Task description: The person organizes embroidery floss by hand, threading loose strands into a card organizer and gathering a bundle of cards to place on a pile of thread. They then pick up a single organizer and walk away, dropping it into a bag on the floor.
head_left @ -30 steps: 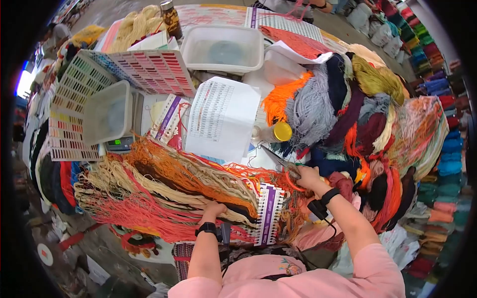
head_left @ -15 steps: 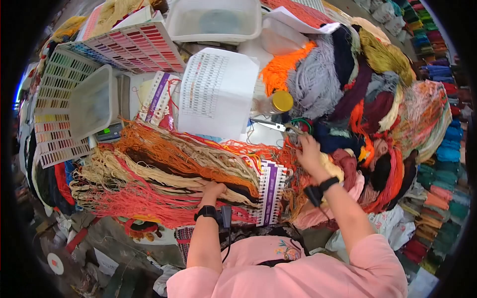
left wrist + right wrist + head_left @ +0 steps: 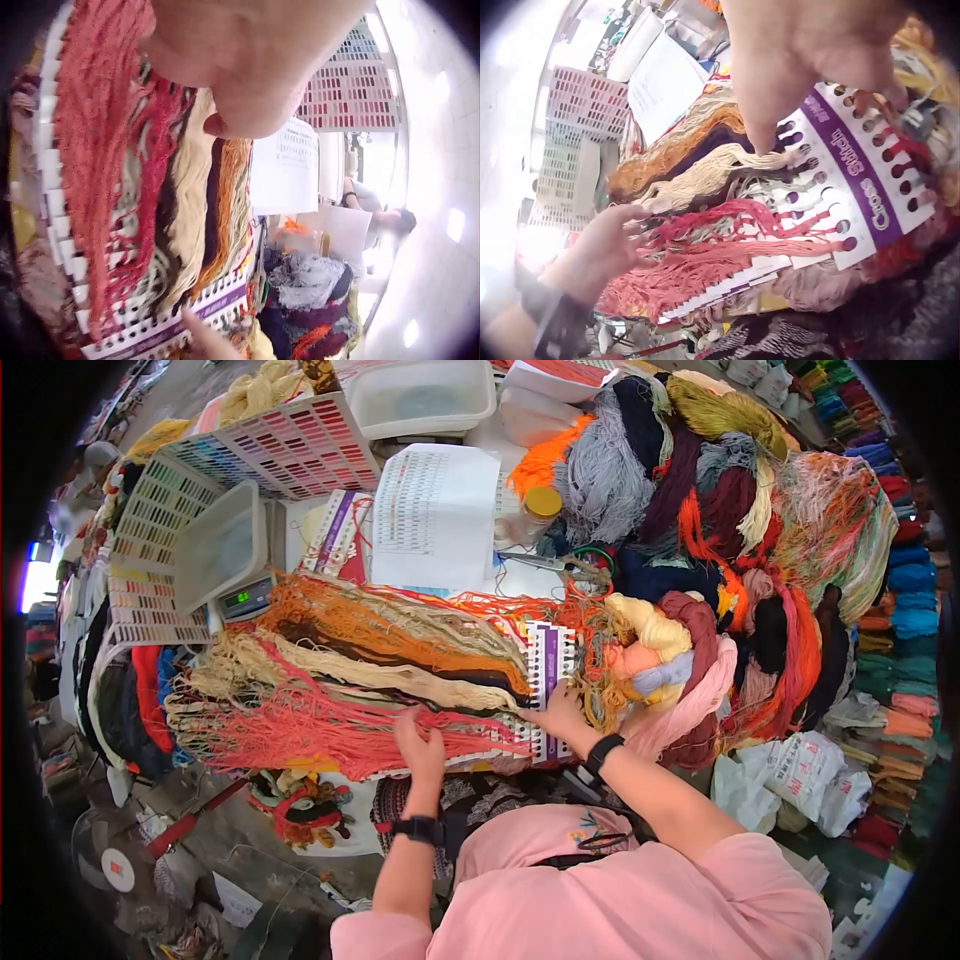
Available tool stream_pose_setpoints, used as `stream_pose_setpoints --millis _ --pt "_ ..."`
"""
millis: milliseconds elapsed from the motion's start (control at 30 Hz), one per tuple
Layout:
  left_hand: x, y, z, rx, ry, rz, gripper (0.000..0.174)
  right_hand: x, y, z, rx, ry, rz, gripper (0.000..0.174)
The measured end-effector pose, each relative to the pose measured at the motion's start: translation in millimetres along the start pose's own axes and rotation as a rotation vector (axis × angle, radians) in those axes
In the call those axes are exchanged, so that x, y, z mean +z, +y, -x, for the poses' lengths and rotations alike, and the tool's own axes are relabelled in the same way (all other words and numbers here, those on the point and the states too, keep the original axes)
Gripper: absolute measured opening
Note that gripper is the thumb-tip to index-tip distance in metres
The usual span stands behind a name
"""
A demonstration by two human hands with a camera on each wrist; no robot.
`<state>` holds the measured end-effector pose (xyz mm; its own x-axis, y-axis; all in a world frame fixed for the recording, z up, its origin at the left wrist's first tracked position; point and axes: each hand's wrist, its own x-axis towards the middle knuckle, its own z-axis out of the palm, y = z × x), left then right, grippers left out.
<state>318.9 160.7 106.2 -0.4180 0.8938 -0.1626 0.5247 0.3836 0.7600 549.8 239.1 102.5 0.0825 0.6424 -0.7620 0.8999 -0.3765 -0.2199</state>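
- Left hand (image 3: 420, 745): my fingers lie loosely spread on the salmon-red strands (image 3: 320, 738), touching them and gripping nothing.
- Right hand (image 3: 560, 715): my fingers are straight, their tips pressing the near end of the thread card (image 3: 549, 660); nothing is pinched.
- Thread card: white, with punched holes and a purple strip. It lies flat directly before me, just beside my right hand.
- Strands tied through the card's holes fan out to my left: salmon-red nearest me, then cream (image 3: 400, 678), dark brown and orange (image 3: 350, 622).
- Scissors (image 3: 560, 565): beyond the card, near a yellow-capped jar (image 3: 542, 503).
- Digital scale (image 3: 245, 600): far left, a clear tub (image 3: 220, 545) tilted on it.
- Printed sheet (image 3: 435, 515): behind the strands.
- Colour charts (image 3: 290, 450): far left.
- Yarn heap (image 3: 700, 490): mixed colours, to my right.
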Motion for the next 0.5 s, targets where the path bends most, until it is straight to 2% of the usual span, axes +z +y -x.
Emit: stream_pose_setpoints --millis 33,67,100,167,200,233,267,333,367,467,500 --pt "11.8 -8.5 23.9 0.008 0.065 0.109 0.019 -0.7 -7.8 0.0 0.047 0.017 0.015 0.104" --pt "20.4 -15.8 43.4 -0.065 -0.093 0.323 0.016 -0.1 -13.4 0.5 0.089 0.040 0.071 0.101" --pt "25.0 -12.1 62.0 -0.121 -0.276 0.343 0.013 1.5 -13.4 1.9 0.074 0.061 0.076 0.097" --pt "28.7 6.1 84.3 -0.024 -0.624 0.423 0.016 4.7 -5.4 1.7 0.014 0.098 0.059 0.085" --pt "34.2 8.1 91.4 0.005 -0.737 0.377 0.018 5.1 2.6 -0.7 -0.031 0.115 0.038 0.077" --pt "37.7 7.7 93.3 0.140 -0.790 0.290 0.021 2.9 12.1 -1.7 -0.074 0.134 0.018 0.069" --pt "37.9 20.2 87.7 0.278 -0.838 0.202 0.023 -5.7 21.2 -0.4 -0.122 0.116 0.025 0.059" --pt "59.4 36.7 81.6 0.537 -0.804 0.117 0.023 -28.3 43.8 3.0 -0.219 0.082 0.048 0.042" --pt "69.5 46.8 76.9 0.668 -0.783 0.072 0.023 -26.4 62.4 0.8 -0.272 0.244 -0.023 0.027" --pt "86.6 106.3 42.6 0.932 -0.605 -0.118 0.024 -64.6 84.5 27.0 -0.381 0.195 -0.014 0.026" --pt "94.5 121.3 23.9 0.777 -0.742 -0.341 0.026 -80.0 92.5 45.3 -0.488 0.256 0.030 0.025"
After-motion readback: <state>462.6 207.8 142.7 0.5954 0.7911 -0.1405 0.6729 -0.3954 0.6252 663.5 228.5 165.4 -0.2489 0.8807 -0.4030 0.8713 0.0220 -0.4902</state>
